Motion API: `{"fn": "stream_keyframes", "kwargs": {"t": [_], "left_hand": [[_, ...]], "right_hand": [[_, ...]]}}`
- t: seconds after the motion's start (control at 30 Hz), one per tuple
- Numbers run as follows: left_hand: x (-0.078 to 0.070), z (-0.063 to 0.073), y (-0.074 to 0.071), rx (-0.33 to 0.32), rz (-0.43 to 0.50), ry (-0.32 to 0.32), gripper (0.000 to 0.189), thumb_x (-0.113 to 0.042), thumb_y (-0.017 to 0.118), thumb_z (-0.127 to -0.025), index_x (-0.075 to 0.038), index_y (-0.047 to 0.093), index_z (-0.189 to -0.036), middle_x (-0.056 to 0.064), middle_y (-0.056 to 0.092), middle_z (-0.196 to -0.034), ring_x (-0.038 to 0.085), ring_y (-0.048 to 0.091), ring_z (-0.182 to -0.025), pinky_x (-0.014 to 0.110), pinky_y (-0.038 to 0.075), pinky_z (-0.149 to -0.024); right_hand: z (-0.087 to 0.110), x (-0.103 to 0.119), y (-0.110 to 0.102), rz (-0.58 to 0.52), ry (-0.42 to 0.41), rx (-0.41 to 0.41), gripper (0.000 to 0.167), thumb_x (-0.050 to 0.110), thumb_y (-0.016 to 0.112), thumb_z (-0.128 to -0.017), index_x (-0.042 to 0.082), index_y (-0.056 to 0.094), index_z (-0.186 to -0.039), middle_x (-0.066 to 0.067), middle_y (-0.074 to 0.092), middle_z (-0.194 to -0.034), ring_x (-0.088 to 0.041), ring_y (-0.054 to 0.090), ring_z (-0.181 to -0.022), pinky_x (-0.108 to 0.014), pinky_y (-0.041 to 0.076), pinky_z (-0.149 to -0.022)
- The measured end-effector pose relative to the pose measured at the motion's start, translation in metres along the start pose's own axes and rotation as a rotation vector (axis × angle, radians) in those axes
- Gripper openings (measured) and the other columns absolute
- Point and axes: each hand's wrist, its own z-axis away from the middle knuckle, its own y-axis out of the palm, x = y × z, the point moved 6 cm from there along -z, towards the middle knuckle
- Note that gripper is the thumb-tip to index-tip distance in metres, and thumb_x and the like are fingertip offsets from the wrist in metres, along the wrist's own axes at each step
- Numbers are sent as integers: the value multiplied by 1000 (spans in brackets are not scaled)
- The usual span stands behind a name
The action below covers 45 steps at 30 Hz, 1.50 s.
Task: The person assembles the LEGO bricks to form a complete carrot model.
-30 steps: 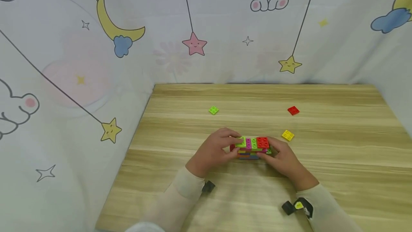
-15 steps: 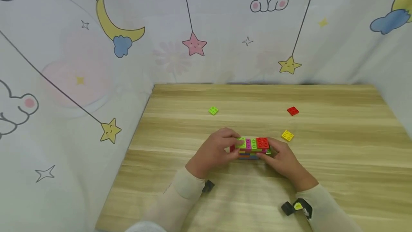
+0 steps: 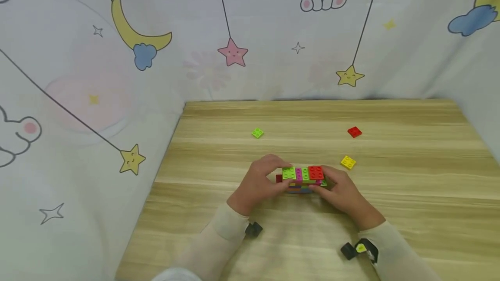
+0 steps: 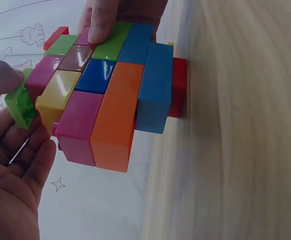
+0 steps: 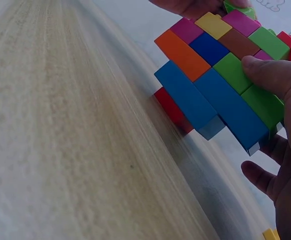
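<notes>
A wall of toy building bricks (image 5: 210, 75) in orange, blue, green, magenta, yellow and brown stands at the middle of the table. My left hand (image 3: 261, 183) pinches a light green brick (image 4: 20, 102) between thumb and fingers at the wall's upper left end. That brick looks tilted in the left wrist view, with part of its hollow underside showing; whether it touches the wall I cannot tell. My right hand (image 3: 341, 190) grips the wall's right end, its thumb on the near face beside a green brick (image 5: 232, 73). A red brick (image 3: 316, 172) tops the right end.
Behind the wall lie a loose light green brick (image 3: 257, 133), a red brick (image 3: 354, 132) and a yellow brick (image 3: 348, 162). The wooden table (image 3: 218, 120) meets a printed white cloth (image 3: 273, 73) at its back edge.
My left fingers have shifted off the top of the light green brick towards its far side, so more of its studs show. The right hand keeps its grip on the wall.
</notes>
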Motion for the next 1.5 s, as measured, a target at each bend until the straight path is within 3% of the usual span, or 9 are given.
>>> {"fn": "stream_keyframes", "kwargs": {"t": [0.33,0.57,0.73,0.9,0.97,1.07,1.2,1.3,1.5], "left_hand": [[2,-1,4,39,50,-58,31,-13,86,-84,-11,75,-113,-2,71,-108,11,63,-103,25,53,-94],[29,11,21,169,131,-235,60,-22,88,-85,-14,63,-139,-4,69,-126,9,61,-100,28,55,-90],[46,17,28,229,174,-331,40,-21,88,-85,-15,71,-121,-8,72,-113,6,64,-95,26,56,-87],[54,19,29,230,171,-372,33,-20,88,-84,-14,74,-114,-7,73,-111,5,66,-94,27,55,-88],[55,20,30,231,170,-375,33,-20,88,-85,-14,74,-114,-7,73,-111,5,66,-95,27,55,-89],[56,20,29,230,166,-378,34,-20,88,-84,-15,74,-115,-7,73,-112,5,66,-96,27,55,-89],[56,20,28,227,162,-380,34,-19,88,-84,-14,74,-115,-6,73,-111,6,66,-96,27,55,-89],[55,19,29,231,166,-380,34,-19,88,-85,-14,74,-116,-6,73,-112,6,66,-96,28,55,-89],[54,19,30,238,167,-367,35,-18,87,-85,-13,73,-117,-5,74,-112,6,66,-97,29,55,-91]], "right_hand": [[0,2,-2,28,-7,-7,40,-1,86,-81,6,71,-118,-6,75,-111,-13,70,-103,-14,47,-96],[1,-3,0,12,20,-17,40,-1,86,-81,5,71,-117,-3,75,-111,-12,69,-102,-14,48,-96],[1,-2,-2,28,-5,-28,42,4,88,-81,6,71,-120,-5,75,-112,-12,68,-103,-14,47,-96],[5,-14,-24,33,-32,-44,45,21,80,-92,6,67,-133,-9,71,-124,-12,61,-118,-18,39,-107],[7,-27,-40,87,24,-95,43,22,76,-95,6,67,-134,-10,70,-127,-14,57,-122,-20,35,-109],[7,-47,-64,250,185,-152,43,23,76,-94,3,68,-132,-16,68,-127,-30,55,-125,-42,36,-113],[7,-70,-77,458,392,-80,56,35,81,-90,1,66,-132,-23,63,-126,-47,51,-122,-69,32,-101],[7,-76,-79,511,450,-30,55,35,81,-90,0,67,-130,-23,62,-122,-47,52,-118,-69,33,-96],[10,-79,-80,518,483,-14,42,24,79,-92,-3,70,-123,-21,64,-114,-45,55,-113,-65,35,-93]]}}
